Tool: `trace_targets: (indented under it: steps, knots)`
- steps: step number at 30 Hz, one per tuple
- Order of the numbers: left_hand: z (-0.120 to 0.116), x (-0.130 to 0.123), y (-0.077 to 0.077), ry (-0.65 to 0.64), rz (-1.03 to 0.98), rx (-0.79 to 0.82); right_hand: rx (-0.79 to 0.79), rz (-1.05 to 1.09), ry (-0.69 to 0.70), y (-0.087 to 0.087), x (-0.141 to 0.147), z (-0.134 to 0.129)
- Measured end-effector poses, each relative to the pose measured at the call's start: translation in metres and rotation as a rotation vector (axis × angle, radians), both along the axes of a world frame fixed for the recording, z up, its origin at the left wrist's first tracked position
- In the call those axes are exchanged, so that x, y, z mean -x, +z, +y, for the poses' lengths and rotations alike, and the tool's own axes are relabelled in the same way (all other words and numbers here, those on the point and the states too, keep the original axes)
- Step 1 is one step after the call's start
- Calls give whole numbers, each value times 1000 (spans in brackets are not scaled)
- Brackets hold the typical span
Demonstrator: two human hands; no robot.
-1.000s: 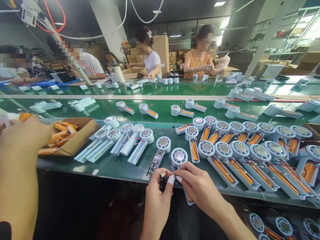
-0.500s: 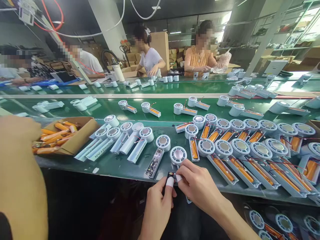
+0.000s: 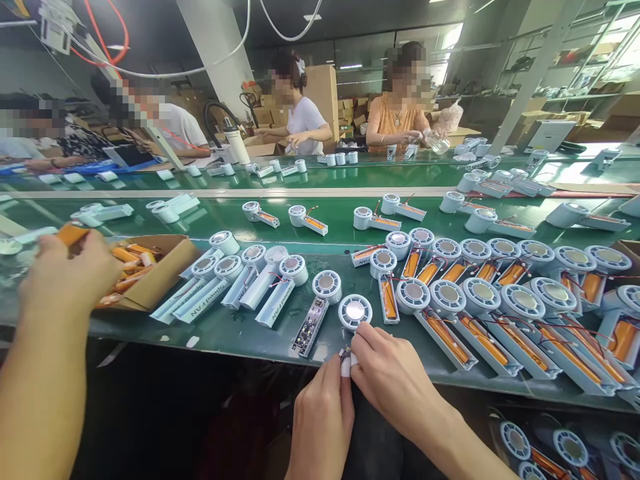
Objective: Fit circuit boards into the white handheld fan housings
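My left hand (image 3: 323, 410) pinches a small dark circuit board (image 3: 345, 351) just off the bench's front edge; only a sliver of it shows between the fingers. My right hand (image 3: 393, 373) is closed against it, white covers on the touching fingertips. What the right fingers grip is hidden. Directly beyond them lies a round white fan head (image 3: 355, 312), its lower part covered by my right hand. To its left is another handheld fan (image 3: 327, 287) with an exposed circuit board (image 3: 309, 327) in its handle.
Fans with orange batteries (image 3: 441, 337) crowd the bench on the right. Closed "Speed FAN" units (image 3: 203, 299) lie to the left, beside a cardboard box (image 3: 167, 267) of batteries. A co-worker's hand (image 3: 65, 273) holds an orange battery there. Fans (image 3: 363, 218) stand on the green conveyor beyond.
My hands have drawn closer together and the circuit board has turned, showing less of its face. The co-worker's arm at left has reached forward, with a battery in hand. Conveyor fans shifted slightly right.
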State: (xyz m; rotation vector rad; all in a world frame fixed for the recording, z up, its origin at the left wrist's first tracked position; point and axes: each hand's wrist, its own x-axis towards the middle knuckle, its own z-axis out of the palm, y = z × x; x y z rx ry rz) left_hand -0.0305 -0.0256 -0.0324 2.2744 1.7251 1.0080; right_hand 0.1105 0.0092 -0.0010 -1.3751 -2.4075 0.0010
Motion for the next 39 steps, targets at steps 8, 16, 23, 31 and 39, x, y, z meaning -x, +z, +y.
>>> trace_targets:
  steps: [8, 16, 23, 31, 39]
  knots:
    - [10, 13, 12, -144, -25, 110, 260, 328, 41, 2, -17, 5]
    - [15, 24, 24, -268, -104, 251, 398, 545, 193, 4, -33, 15]
    - [18, 25, 27, -294, -95, 323, 330, 504, 268, -3, -33, 15]
    - [10, 22, 14, -137, -184, 289, 296, 629, 81, 3, -41, 4]
    - [2, 15, -1, 65, -293, 276, 372, 402, 56, 8, -58, -10]
